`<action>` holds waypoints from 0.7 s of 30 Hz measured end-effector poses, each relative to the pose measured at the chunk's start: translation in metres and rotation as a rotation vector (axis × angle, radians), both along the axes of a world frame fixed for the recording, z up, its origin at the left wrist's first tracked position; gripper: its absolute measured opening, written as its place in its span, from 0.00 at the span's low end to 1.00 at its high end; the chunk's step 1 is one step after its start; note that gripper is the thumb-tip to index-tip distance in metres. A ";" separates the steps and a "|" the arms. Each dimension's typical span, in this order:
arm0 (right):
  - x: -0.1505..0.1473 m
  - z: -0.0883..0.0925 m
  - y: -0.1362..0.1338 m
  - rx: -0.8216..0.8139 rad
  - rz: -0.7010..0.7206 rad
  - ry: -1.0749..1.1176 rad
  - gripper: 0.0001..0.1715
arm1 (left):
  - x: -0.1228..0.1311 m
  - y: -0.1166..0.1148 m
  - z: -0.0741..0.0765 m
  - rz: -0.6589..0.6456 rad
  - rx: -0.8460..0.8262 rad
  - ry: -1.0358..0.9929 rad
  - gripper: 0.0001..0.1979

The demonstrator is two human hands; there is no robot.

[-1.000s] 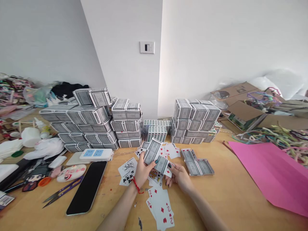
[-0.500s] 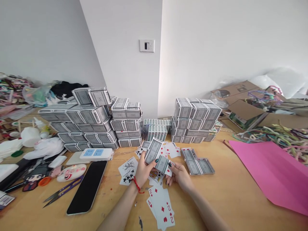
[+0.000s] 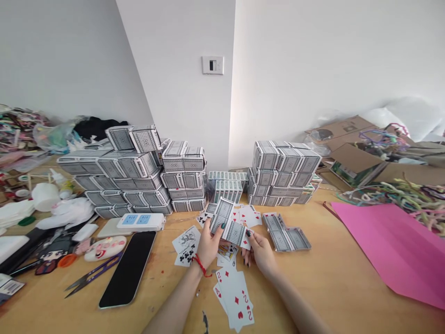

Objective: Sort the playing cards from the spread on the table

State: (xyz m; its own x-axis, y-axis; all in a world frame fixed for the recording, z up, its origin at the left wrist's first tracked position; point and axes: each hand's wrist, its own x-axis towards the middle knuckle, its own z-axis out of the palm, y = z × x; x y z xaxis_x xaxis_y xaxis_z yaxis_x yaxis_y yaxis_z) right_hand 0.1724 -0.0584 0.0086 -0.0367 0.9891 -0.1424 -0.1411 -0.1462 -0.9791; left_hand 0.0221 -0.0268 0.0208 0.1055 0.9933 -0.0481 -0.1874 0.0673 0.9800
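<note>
Fingers (image 3: 220, 229) of both hands clamped on a two-panelled piece of grey-and-white patterned card (image 3: 223, 212)

The back of a pale wooden worktop (image 3: 320, 292) is taken up by stacked rectangular blocks of grey-and-white playing cards (image 3: 267, 160). To the right of the hands, an L-shaped grey-and-white card structure (image 3: 276, 229) is laid flat. On the near side, overlapping white paper cards with red suit marks (image 3: 232, 297) are spread.

Over the last half second, the left thumb has been shifted slightly from the lower panel toward the join; little else has been altered. That is judged a regrip rather than a release, so the handling is taken to be mid-step.

The two-panelled piece is held between the hands, above the worktop. Its upper panel is gripped by the left hand (image 3: 207, 248). Its lower right end, where a red diamond shows, is pinched by the right hand's (image 3: 262, 254) thumb and forefinger; that hand's other fingers are curled beneath.
</note>
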 end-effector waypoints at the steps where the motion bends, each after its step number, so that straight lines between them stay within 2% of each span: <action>1: 0.000 -0.001 0.000 0.003 0.001 0.000 0.27 | 0.000 0.000 0.000 -0.004 0.000 0.005 0.18; 12: 0.000 0.001 0.000 0.009 0.009 -0.001 0.26 | -0.001 0.000 -0.006 -0.026 0.044 0.060 0.18; 21: 0.000 -0.005 0.001 0.008 0.007 -0.019 0.27 | -0.003 0.000 -0.012 -0.027 0.045 0.112 0.21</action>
